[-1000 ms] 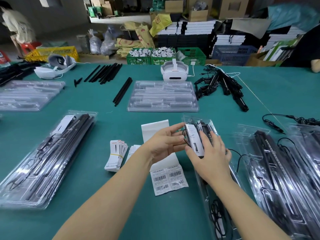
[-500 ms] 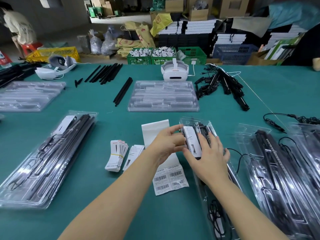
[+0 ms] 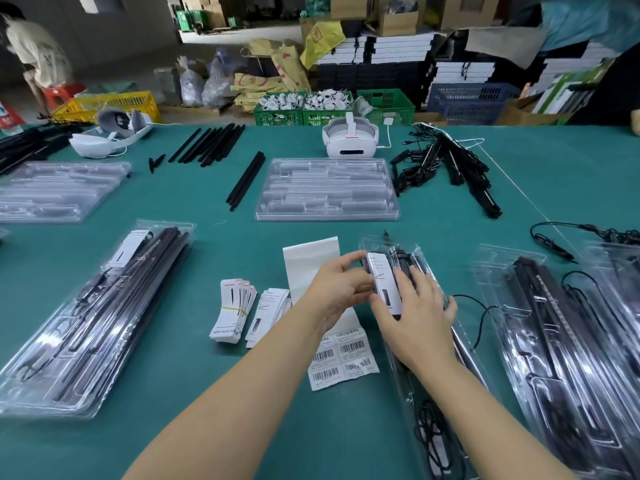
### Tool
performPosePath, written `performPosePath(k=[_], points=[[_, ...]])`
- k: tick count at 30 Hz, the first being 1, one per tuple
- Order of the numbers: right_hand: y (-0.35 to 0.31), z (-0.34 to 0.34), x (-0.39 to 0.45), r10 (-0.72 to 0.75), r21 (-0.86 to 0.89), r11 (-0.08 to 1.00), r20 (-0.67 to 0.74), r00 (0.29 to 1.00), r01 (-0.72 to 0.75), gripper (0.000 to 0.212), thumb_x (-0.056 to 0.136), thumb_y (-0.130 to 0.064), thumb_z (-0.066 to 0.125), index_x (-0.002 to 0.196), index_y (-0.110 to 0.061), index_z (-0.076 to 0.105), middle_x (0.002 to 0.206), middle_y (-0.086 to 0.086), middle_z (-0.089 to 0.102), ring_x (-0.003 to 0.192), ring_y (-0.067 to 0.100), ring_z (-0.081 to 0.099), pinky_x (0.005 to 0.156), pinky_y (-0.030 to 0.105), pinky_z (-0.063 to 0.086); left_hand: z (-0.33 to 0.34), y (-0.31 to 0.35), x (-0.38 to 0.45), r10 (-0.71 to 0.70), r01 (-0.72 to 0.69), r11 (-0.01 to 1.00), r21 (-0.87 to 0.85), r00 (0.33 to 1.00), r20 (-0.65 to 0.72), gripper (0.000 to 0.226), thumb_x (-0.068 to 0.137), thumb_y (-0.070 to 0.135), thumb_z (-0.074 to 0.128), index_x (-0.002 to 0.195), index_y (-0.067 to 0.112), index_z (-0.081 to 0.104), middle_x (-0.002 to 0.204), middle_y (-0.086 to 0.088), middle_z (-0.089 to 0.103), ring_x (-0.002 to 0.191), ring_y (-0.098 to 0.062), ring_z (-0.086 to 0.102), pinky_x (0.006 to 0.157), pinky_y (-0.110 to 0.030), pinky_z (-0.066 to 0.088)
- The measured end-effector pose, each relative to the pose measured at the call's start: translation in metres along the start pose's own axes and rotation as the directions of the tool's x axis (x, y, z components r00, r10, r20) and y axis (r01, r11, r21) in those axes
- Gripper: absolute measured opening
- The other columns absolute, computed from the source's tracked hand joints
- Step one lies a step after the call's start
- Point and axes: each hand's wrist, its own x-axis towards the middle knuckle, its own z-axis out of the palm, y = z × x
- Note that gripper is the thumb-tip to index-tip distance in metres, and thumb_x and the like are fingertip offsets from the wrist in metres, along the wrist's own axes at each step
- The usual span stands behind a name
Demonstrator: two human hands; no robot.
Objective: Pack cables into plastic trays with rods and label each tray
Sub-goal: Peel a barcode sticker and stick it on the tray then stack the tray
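Both hands meet at the centre right of the frame over one filled tray (image 3: pixel 408 344) lying on the green bench (image 3: pixel 519 174). The left hand (image 3: pixel 337 292) pinches the edge of a white label card (image 3: pixel 384 284) at the tray's upper end; the right hand (image 3: pixel 415 317) presses flat on it, fingers straight. One packed tray (image 3: pixel 93 317) lies at lower left. Two stacks of empty trays (image 3: pixel 327 190) sit in the upper half. Two bundles of label cards (image 3: pixel 233 315) and one barcode sheet (image 3: pixel 343 358) lie left of centre. Two white headsets (image 3: pixel 349 140) stand at the far edge.
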Motion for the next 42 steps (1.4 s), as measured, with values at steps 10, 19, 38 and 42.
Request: performPosePath(k=[10,19,38,42], points=[[-0.004,0.008,-0.011,-0.177,0.084,0.981,-0.011,0.984,0.178,0.068,0.090,-0.066,0.020,0.145,-0.037,0.047,0.152,-0.002,0.043,0.145,0.017,0.029,0.121,0.056,0.009,-0.008,-0.008,0.010,-0.103,0.140,0.983,0.120,0.958,-0.269,0.020,0.092,0.004,0.062,0.111,0.001,0.064,0.079,-0.012,0.069,0.056,-0.019,0.065,0.051,-0.027,0.054],[-0.017,0.004,-0.020,-0.319,-0.162,0.939,-0.083,0.944,0.303,0.048,0.092,-0.047,0.059,0.136,-0.028,0.060,0.144,0.010,0.053,0.140,0.031,0.040,0.115,0.064,0.022,-0.010,0.012,0.020,-0.173,0.165,0.985,-0.051,0.931,-0.321,0.025,0.090,0.028,0.070,0.098,0.004,0.068,0.084,-0.012,0.071,0.065,-0.024,0.068,0.070,-0.038,0.059],[-0.055,-0.061,0.004,-0.344,-0.087,0.939,-0.210,0.915,0.333,0.059,0.095,-0.052,0.050,0.140,-0.014,0.050,0.150,0.011,0.043,0.146,0.030,0.028,0.118,0.052,0.022,-0.013,0.078,-0.002,-0.065,0.142,0.973,0.183,0.926,-0.372,0.007,0.089,0.007,0.072,0.091,0.002,0.069,0.070,-0.006,0.070,0.054,-0.017,0.066,0.050,-0.029,0.057],[-0.079,-0.128,0.074,-0.411,-0.307,0.864,0.027,0.911,0.399,0.078,0.086,-0.066,0.056,0.149,-0.023,0.039,0.155,0.005,0.038,0.150,0.027,0.019,0.122,0.051,0.011,0.003,0.100,-0.013,0.031,0.056,0.956,0.287,0.957,-0.289,0.007,0.088,0.004,0.071,0.094,0.002,0.069,0.073,-0.004,0.069,0.052,-0.010,0.064,0.048,-0.024,0.055]])
